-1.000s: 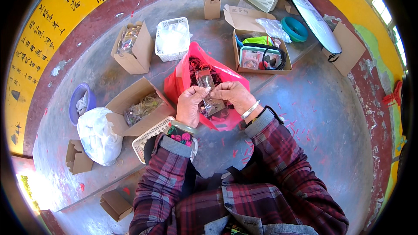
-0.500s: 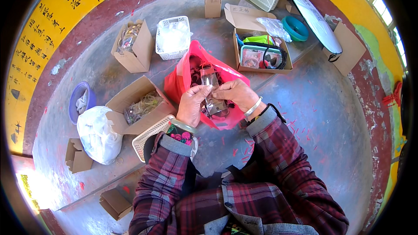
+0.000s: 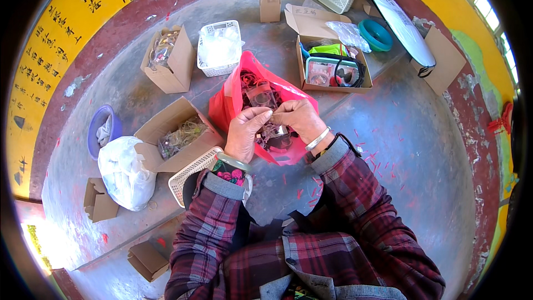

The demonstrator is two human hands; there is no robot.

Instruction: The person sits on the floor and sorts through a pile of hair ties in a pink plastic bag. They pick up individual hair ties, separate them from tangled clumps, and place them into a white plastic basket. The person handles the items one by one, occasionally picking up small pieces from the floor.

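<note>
My left hand (image 3: 245, 132) and my right hand (image 3: 300, 119) meet over an open red plastic bag (image 3: 233, 100) on the concrete floor. Both pinch a small clear plastic piece (image 3: 265, 100) with a thin strand between the fingertips. The bag holds several dark and red small items (image 3: 252, 80). A green bangle sits on my left wrist and a silver one on my right. Plaid sleeves cover both forearms.
A cardboard box (image 3: 176, 133) of small parts and a white mesh basket (image 3: 194, 175) lie left of my hands. A white sack (image 3: 126, 172), a blue bowl (image 3: 97, 133), a white crate (image 3: 219, 47) and more cardboard boxes (image 3: 333, 58) ring the floor.
My hands have come slightly closer together and lifted the clear piece a little above the bag. The rest of the floor is unchanged.
</note>
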